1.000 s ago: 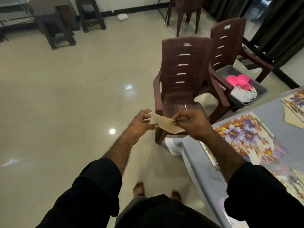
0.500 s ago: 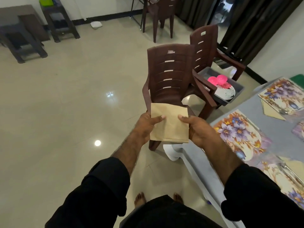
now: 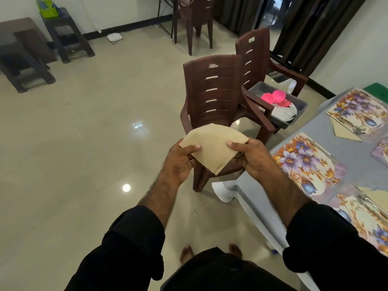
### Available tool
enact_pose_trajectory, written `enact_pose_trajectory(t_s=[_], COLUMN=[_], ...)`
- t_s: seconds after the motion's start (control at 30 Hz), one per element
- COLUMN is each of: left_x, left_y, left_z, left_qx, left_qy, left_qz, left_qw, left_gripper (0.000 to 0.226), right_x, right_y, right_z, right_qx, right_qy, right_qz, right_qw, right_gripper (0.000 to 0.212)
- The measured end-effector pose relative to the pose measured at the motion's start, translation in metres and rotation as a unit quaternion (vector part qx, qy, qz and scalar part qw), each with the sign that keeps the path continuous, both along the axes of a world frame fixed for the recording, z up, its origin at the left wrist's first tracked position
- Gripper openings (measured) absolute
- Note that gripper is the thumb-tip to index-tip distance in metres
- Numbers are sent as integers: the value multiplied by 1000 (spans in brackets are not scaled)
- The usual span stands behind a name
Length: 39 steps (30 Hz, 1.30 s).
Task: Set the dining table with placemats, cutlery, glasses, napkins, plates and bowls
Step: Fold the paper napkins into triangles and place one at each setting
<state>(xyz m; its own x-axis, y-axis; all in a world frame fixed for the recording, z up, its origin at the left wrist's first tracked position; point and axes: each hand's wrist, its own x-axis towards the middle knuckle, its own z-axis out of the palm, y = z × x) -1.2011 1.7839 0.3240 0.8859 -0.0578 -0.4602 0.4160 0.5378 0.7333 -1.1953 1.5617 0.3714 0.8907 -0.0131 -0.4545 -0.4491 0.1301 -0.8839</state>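
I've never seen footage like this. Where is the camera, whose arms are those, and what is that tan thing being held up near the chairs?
There is no machine here: a person wears a wide-angle camera on the head, so you look down along their own arms in black sleeves, with bare feet below. The left hand and right hand each pinch one side of a tan paper napkin, folded so that it comes to a point at the bottom, held in the air in front of a brown plastic chair. To the right is the grey dining table, already laid with flowered placemats; another tan napkin lies beside the far one. On the second chair sits a grey tub holding pink bowls and a patterned plate, not yet on the table.
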Motion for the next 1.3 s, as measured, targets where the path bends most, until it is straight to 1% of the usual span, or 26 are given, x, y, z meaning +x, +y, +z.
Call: enact_pose_trajectory(t_s=[0.07, 0.17, 0.27, 0.33, 0.4, 0.47, 0.5, 0.57, 0.6, 0.7, 0.8, 0.93, 1.03, 1.07, 1.13, 1.17, 1.2, 1.23, 1.3], left_x=[-2, -4, -6, -7, -6, -4, -4, -1, -1, -1, -5, -4, -2, -2, -1, -1, -2, -2, -3], left_y=[6, 14, 19, 22, 24, 27, 29, 30, 31, 27, 23, 23, 24, 23, 23, 23, 23, 23, 24], left_z=[1, 2, 3, 6, 14, 25, 29, 29, 25, 21, 21, 22, 25, 26, 27, 26, 26, 27, 28], left_qx=[46, 117, 167, 193, 200, 179, 163, 155, 164, 183, 190, 204, 219, 231, 246, 247, 249, 250, 252], left_qy=[6, 20, 7, -10, -49, -106, -130, -155, -162, -167, -177, -186, -195, -198, -201, -205, -208, -213, -223], left_qz=[-43, -62, -76, -84, -90, -101, -107, -112, -108, -102, -110, -114, -118, -122, -134, -140, -147, -153, -161], left_qw=[998, 991, 983, 978, 975, 973, 972, 969, 967, 963, 959, 954, 949, 945, 939, 937, 935, 932, 928], left_gripper=[28, 20, 23, 25, 28, 32, 32, 24, 22, 44, 52, 53, 41, 35, 30, 31, 32, 32, 30], right_x=[-1, -5, -7, -7, -7, -7, -8, -10, -11, -14, -17, -19, -16, -14, -12, -11, -12, -12, -14], right_y=[1, 1, -1, -2, -5, -9, -11, -16, -19, -28, -33, -40, -45, -44, -38, -36, -34, -32, -30], right_z=[0, -4, -2, 0, 3, 11, 15, 19, 18, 12, 9, 8, 8, 9, 12, 13, 13, 13, 15], right_qx=[-12, -21, -29, -42, -39, -16, 0, 12, 1, -29, -16, 26, 48, 23, -106, -167, -205, -218, -227], right_qy=[11, 27, 29, 28, 14, -25, -47, -70, -69, -49, -43, -63, -70, -63, -58, -69, -84, -96, -106], right_qz=[5, -5, -4, -1, -7, -16, -14, 0, 5, 1, -6, 7, 6, 18, 85, 128, 167, 192, 209], right_qw=[1000, 999, 999, 999, 999, 999, 999, 997, 998, 998, 999, 998, 996, 998, 989, 975, 961, 952, 945], right_gripper=[31, 32, 27, 30, 28, 22, 18, 14, 14, 20, 22, 25, 27, 32, 42, 39, 33, 27, 18])
